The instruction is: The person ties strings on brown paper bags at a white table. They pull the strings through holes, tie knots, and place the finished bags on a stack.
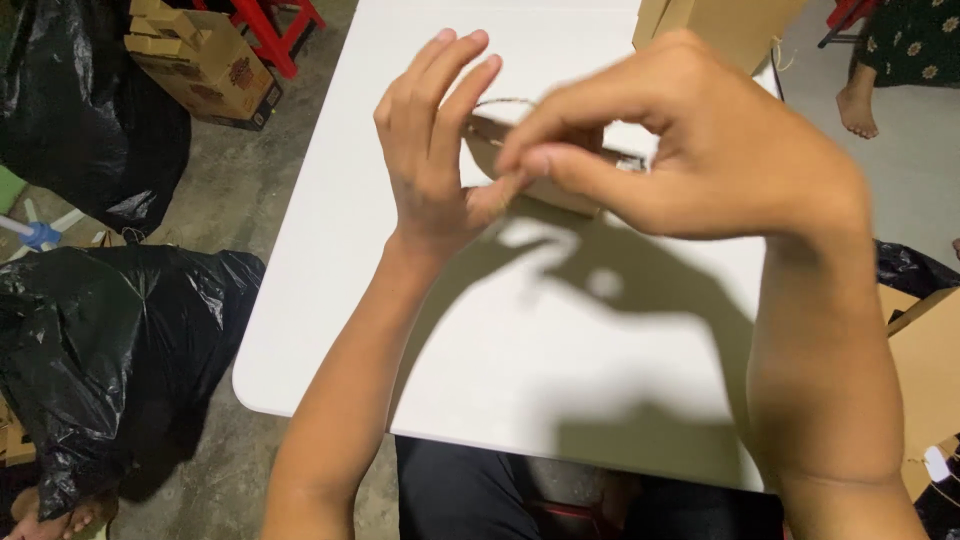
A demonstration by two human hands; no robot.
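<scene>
Brown, flat cardboard piece with a thin twisted cord loop (545, 170) is held up between both hands above the white rectangular table (330, 260), mostly hidden behind the fingers. The left hand (435, 150) stands upright with its palm turned inward and its fingers nearly straight and close together; the cardboard's left end rests against the base of its thumb, so it steadies the piece more than it clasps it. The right hand (690, 150) comes across from the other side, its thumb and forefinger pinched together just beside the left palm, over the top edge of the cardboard. Whether the pinch has the cord or the card edge itself I cannot tell, as the fingertips cover that spot.

As a judgement, the work looks part-way through: the cord already arches from the card beyond the left fingers, so one handle seems fitted, while the pinch suggests a fastening is not yet finished.

Beyond the right hand a tan upright paper bag (725, 30) stands at the far edge of the table. Out past the left hand, on the concrete floor, lie bulging black plastic sacks (100, 350) and a printed brown carton (200, 60). Far off to the right, another person's bare foot (858, 108) shows.
</scene>
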